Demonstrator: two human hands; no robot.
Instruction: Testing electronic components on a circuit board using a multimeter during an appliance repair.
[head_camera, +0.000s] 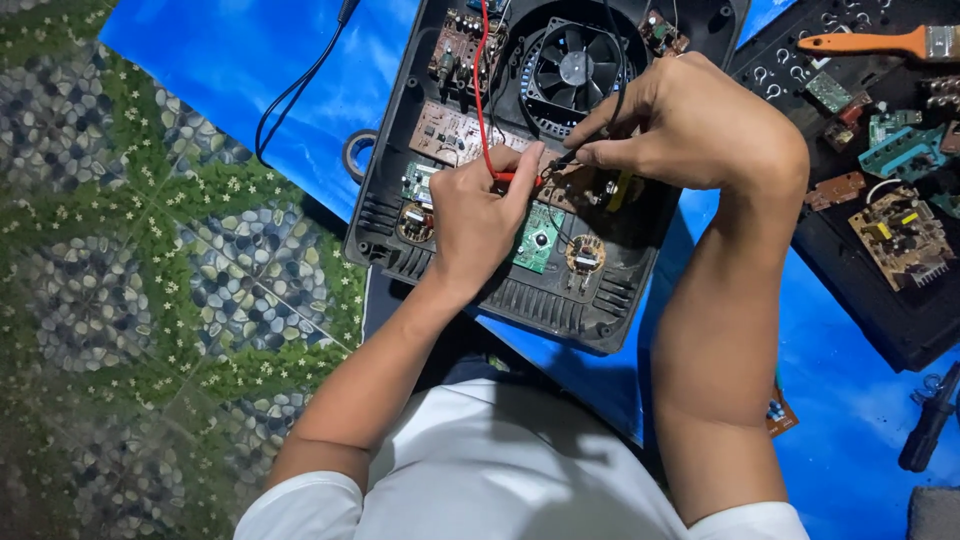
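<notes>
Nearest to me, at the near edge of the blue sheet (230, 60), my forearms reach out over my white shirt (500, 470) toward the opened black casing (560, 310), which lies flat on the sheet with its ribbed near wall facing me. My left hand (478, 215) rests over the middle of the casing, thumb and fingers closed in a pinch on the red probe (515, 177), its tip down among the parts of the brown circuit board (450, 135). Just beside it my right hand (690, 125) curls in from the right, fingertips pinching the black probe (565, 160) close to its point, which touches the same board.

Both probes look light and stiff, and I judge them best held low on the plastic grip, like pens, so the points do not skid off a joint. The boards seem brittle and crowded; light pressure is all they should take.

Under my left hand sits a small green board (540, 238), with copper coils on either side. Farther in, the round black fan (575, 65) fills the casing's far half, the red lead running up past it. Toward the far right corner of the sheet, a black tray (900, 330) holds loose boards and an orange-handled brush (880, 42).
</notes>
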